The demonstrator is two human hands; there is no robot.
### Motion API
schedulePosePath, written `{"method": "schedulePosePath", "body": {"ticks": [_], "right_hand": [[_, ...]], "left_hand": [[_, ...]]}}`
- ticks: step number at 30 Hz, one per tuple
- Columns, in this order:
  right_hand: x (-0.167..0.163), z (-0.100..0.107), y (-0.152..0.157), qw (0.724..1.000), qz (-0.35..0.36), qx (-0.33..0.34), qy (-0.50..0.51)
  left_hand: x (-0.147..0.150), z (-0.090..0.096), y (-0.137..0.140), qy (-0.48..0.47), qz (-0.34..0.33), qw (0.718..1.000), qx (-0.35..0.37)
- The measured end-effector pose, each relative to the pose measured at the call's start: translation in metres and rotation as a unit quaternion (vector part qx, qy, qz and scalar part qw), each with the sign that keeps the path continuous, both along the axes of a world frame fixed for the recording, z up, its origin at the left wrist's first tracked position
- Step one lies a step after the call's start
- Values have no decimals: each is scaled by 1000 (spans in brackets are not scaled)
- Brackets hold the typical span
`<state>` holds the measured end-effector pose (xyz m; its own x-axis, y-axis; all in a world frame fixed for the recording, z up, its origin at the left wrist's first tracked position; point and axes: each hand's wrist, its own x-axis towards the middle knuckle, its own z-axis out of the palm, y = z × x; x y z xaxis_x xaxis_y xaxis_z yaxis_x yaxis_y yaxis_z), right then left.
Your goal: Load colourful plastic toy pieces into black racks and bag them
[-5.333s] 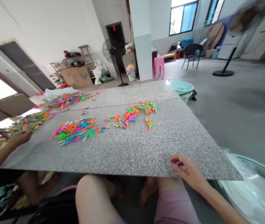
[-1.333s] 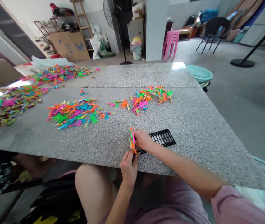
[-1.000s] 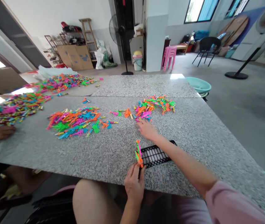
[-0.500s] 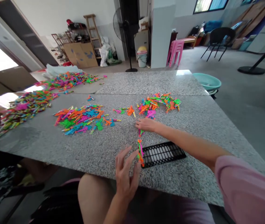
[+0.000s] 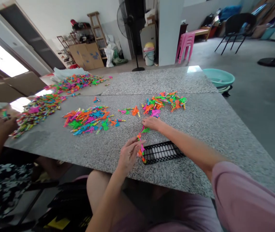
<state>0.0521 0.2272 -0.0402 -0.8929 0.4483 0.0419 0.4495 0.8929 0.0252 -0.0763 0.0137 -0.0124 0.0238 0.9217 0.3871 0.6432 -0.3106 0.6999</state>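
A black lattice basket (image 5: 162, 152) lies near the table's front edge. At its left end is a line of small, bright plastic pieces (image 5: 141, 151) in orange, pink and green. My left hand (image 5: 128, 154) is at that end, its fingers and thumb bent around the pieces and partly covering them. Farther forward, my right hand (image 5: 152, 123) is closed with fingertips down, and a pink and a green plastic piece (image 5: 145, 130) show just beneath it. Beyond that hand lies a loose pile of similar pieces (image 5: 163, 102), some gun-shaped.
Another pile of plastic pieces (image 5: 89, 119) lies left of centre on the speckled stone table (image 5: 91, 154). Larger heaps (image 5: 40, 111) spread farther left, where a co-worker's hands (image 5: 3, 124) hold a small piece. A teal basin (image 5: 219, 77) stands beyond the table's right edge.
My left hand has moved forward and closed in on the pieces at the basket's end. My right hand stays near the pile. The co-worker's hands have come farther into view.
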Motion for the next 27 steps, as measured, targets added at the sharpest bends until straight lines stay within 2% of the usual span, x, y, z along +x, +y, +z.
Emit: {"method": "schedulePosePath", "body": {"ticks": [2, 4, 5, 7, 9, 10, 11, 12, 13, 14, 15, 16, 19, 21, 24, 27], "right_hand": [[14, 4, -3, 999, -12, -28, 40], [37, 3, -19, 985, -90, -81, 126], [50, 1, -32, 964, -146, -126, 180], [70, -8, -70, 891, -227, -277, 279], [79, -17, -116, 784, -226, -468, 339], [79, -22, -137, 731, -214, -540, 357], [77, -25, -157, 687, -203, -589, 374], [73, -28, -172, 656, -205, -612, 392], [69, -30, -183, 639, -217, -615, 408], [64, -30, -190, 639, -233, -603, 416], [61, -30, -193, 655, -249, -582, 413], [58, -28, -192, 685, -264, -551, 397], [55, -21, -181, 814, -270, -414, 303], [53, -15, -174, 875, -257, -336, 236], [47, -9, -172, 920, -240, -272, 146], [40, -7, -184, 935, -243, -239, 103]], "left_hand": [[3, 1, 0, 0, 2, 1000, -9], [7, 0, -2, -10, 13, 1000, -16], [9, -1, -3, -17, 20, 999, -19], [12, -3, -5, -30, 30, 999, -26], [13, -5, -6, -48, 27, 998, -40], [13, -5, -6, -58, 23, 997, -47], [12, -6, -6, -67, 19, 996, -52], [12, -6, -6, -75, 16, 995, -57], [11, -5, -6, -79, 15, 995, -59], [11, -5, -6, -81, 14, 995, -60], [11, -4, -5, -84, 14, 995, -60], [12, -3, -5, -89, 15, 994, -59], [16, -2, -3, -111, 18, 992, -57], [19, -1, -2, -133, 24, 989, -59], [24, 0, 1, -172, 45, 982, -70], [28, 2, 4, -206, 80, 972, -77]]}}
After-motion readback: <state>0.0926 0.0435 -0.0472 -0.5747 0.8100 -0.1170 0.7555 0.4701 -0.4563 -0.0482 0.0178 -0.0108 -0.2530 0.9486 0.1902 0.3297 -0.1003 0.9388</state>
